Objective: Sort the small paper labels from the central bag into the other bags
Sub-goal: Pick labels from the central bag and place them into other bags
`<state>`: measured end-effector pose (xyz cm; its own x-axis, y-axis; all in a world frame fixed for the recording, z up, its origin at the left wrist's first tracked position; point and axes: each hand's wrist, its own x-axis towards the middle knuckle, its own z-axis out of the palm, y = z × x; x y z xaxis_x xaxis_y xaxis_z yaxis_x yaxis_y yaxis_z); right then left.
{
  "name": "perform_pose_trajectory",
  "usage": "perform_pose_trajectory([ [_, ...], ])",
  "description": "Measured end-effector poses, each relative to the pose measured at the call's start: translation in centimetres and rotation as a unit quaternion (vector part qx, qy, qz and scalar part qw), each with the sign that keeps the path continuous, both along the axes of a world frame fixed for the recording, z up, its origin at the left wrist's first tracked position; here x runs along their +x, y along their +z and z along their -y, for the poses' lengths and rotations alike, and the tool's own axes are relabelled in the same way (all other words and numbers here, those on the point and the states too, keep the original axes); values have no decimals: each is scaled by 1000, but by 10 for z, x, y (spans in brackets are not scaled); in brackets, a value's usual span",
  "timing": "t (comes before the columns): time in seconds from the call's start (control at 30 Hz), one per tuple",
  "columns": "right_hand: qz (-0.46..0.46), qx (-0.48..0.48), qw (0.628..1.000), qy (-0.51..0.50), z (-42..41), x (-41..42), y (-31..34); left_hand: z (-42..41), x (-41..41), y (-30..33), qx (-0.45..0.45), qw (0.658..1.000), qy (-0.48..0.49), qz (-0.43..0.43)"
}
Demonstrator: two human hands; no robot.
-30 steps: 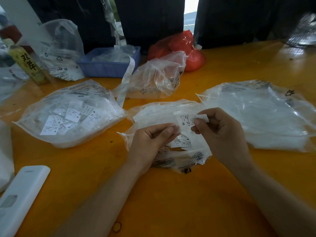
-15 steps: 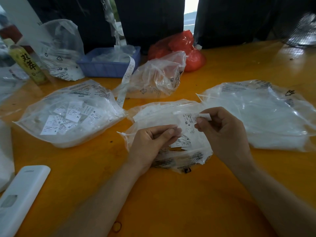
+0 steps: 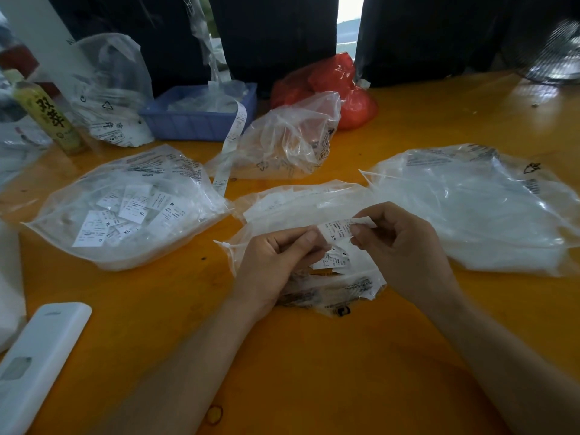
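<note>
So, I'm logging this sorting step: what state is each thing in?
XS label: pinched between both hands.
Left hand: holding the label's left end.
Right hand: holding its right end.
Central bag: open, labels inside.
Left bag: holding labels.

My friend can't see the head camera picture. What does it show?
Two hands, left hand and right hand, pinch one small paper label marked XS above the central bag on an orange table. Clear bags of labels lie on both sides.
</note>
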<state>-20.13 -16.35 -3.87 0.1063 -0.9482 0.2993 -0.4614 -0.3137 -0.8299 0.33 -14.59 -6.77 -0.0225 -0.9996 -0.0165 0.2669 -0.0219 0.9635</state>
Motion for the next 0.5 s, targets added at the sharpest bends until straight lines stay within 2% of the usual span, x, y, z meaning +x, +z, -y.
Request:
perform_pose_trajectory([
  [0.23,-55,-4,998,38,-1,0,-1,-4,-2,3,-14,996,5,88],
  [0.4,29,-4,1000,-6,-2,2,0,-6,-3,6,-14,995,8,96],
  [0.5,5,-18,1000,11,-5,5,0,-6,-2,6,-14,993,18,117],
])
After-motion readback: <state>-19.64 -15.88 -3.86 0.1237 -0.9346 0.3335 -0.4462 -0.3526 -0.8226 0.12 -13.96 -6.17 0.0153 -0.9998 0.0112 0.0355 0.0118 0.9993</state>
